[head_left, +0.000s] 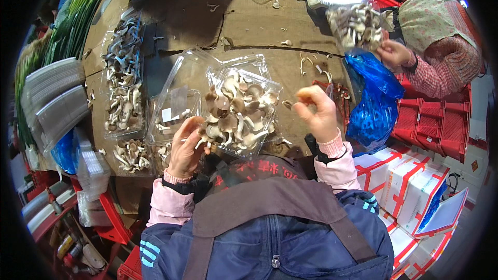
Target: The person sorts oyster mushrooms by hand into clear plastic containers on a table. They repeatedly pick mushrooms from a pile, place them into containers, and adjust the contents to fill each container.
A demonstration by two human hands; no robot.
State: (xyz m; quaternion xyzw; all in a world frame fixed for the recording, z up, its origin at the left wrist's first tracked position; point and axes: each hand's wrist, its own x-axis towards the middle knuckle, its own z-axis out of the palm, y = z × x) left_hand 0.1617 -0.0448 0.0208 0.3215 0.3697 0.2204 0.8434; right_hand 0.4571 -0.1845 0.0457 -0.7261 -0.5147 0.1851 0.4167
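A clear plastic clamshell box heaped with grey-brown oyster mushrooms lies before me at the table's front edge, its lid folded back. My left hand is at the heap's left front corner, gripping an oyster mushroom there; some of its fingers are hidden behind the mushroom. To the right of the box, my right hand is raised, thumb and forefinger curved apart with nothing visible between them. A small mushroom piece is just left of that hand.
Filled mushroom boxes line the left, near stacked clear lids and green onions. Rightward are a blue plastic bag, red crates and white foam boxes. A co-worker's hand holds another mushroom box.
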